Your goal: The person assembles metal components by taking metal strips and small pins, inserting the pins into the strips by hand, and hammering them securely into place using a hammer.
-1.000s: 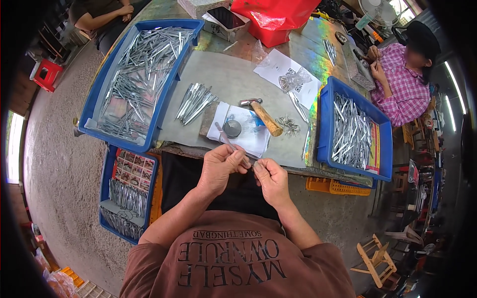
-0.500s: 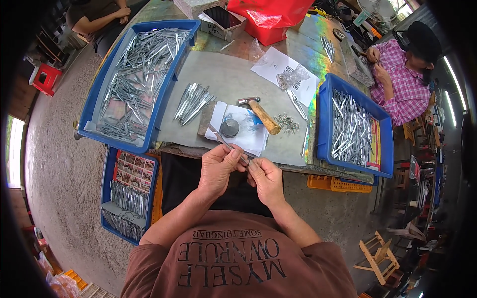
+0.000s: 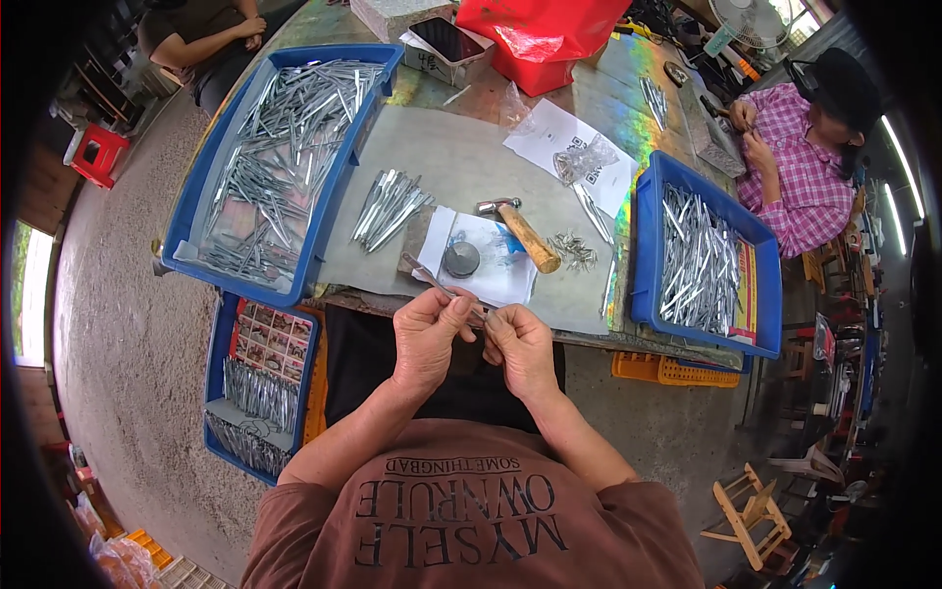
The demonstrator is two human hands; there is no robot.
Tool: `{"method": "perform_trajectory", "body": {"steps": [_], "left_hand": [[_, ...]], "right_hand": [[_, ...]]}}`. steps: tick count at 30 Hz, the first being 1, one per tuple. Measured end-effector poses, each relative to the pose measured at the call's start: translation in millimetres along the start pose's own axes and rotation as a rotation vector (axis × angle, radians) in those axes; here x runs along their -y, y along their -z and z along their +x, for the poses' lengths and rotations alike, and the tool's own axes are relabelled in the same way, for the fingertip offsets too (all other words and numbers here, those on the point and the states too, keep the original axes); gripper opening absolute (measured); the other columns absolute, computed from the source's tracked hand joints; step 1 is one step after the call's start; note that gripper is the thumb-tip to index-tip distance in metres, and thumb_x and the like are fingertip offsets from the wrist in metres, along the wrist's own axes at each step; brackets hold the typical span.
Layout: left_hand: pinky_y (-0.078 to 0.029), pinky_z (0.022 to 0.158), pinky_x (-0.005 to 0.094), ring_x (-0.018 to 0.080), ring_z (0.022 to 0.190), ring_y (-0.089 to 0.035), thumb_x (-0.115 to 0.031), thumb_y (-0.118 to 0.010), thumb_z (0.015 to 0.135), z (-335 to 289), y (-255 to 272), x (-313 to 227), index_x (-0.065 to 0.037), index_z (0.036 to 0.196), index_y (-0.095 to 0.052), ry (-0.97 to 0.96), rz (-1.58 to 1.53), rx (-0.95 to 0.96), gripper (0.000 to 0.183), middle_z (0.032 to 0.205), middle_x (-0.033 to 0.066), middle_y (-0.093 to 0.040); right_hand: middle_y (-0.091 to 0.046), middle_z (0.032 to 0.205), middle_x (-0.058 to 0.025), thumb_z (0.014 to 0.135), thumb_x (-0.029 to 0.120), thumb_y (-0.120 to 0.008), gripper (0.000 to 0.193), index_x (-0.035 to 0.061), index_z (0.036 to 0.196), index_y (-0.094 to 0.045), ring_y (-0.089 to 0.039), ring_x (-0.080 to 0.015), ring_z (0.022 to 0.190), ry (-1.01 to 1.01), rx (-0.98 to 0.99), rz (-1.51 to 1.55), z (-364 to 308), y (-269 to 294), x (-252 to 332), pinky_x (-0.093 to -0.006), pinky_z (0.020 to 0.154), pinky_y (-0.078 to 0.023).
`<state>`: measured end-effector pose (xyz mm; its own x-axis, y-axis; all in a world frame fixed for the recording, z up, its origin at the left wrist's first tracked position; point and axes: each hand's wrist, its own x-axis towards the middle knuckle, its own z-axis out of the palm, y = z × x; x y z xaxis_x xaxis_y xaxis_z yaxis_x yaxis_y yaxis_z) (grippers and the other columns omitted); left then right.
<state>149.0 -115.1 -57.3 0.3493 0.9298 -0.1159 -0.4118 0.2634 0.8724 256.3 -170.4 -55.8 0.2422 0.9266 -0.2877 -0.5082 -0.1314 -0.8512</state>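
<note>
My left hand (image 3: 425, 341) is closed in a pinch on a slender grey metal piece (image 3: 429, 274), whose thin end points away toward the far left. My right hand (image 3: 519, 351) is closed at the near end of that piece, fingertips pressed together almost against the left ones. What lies between the right fingertips is too small to make out. Just beyond the hands, a round dark grey block (image 3: 461, 259) sits on white paper (image 3: 506, 285). A hammer (image 3: 531, 240) with a wooden handle lies to its right, beside a little heap of small metal bits (image 3: 572, 250).
Slender metal pieces (image 3: 390, 211) lie bunched left of the paper. Blue trays of similar pieces stand at left (image 3: 321, 228) and right (image 3: 643, 257); another blue tray (image 3: 212, 393) sits lower left. A red bag (image 3: 540, 39) stands at the back. A person (image 3: 800, 157) works at far right.
The view has shifted slightly. Both hands stay pinched at the metal piece, and the right hand has moved a little up and left, with its fingertips turned slightly.
</note>
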Motion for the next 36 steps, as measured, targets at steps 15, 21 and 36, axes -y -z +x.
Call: {"method": "perform_trajectory", "body": {"steps": [15,21,36], "left_hand": [[-0.038,0.046,0.0168,0.0046,0.054,-0.048,-0.004,-0.054,0.077,61.3,6.5,-11.0,0.002,0.069,-0.053,-0.23,0.364,-0.03,0.011,0.071,0.0033,-0.057],[-0.036,0.046,0.0151,0.0034,0.05,-0.044,-0.003,-0.053,0.078,66.7,3.0,-9.7,0.002,0.075,-0.056,-0.255,0.431,-0.051,0.006,0.064,0.0024,-0.056],[-0.04,0.046,0.0186,0.004,0.055,-0.048,-0.006,-0.056,0.076,68.1,2.8,-8.2,0.002,0.076,-0.057,-0.292,0.542,-0.046,0.008,0.061,0.0019,-0.054]], "right_hand": [[-0.045,0.057,-0.0014,0.087,0.026,-0.041,0.029,0.0008,0.075,-0.049,-0.036,-0.0053,0.045,0.053,0.031,-0.089,-10.6,13.9,4.6,-0.0181,0.043,-0.03],[-0.043,0.059,-0.0025,0.086,0.022,-0.042,0.025,0.0018,0.075,-0.049,-0.035,-0.0061,0.045,0.082,0.017,-0.124,-15.7,20.2,6.0,-0.0192,0.042,-0.029],[-0.045,0.058,-0.0008,0.086,0.019,-0.042,0.023,0.0015,0.074,-0.049,-0.037,-0.0052,0.046,0.272,-0.159,-0.279,13.1,38.7,51.4,-0.0182,0.043,-0.03]]}}
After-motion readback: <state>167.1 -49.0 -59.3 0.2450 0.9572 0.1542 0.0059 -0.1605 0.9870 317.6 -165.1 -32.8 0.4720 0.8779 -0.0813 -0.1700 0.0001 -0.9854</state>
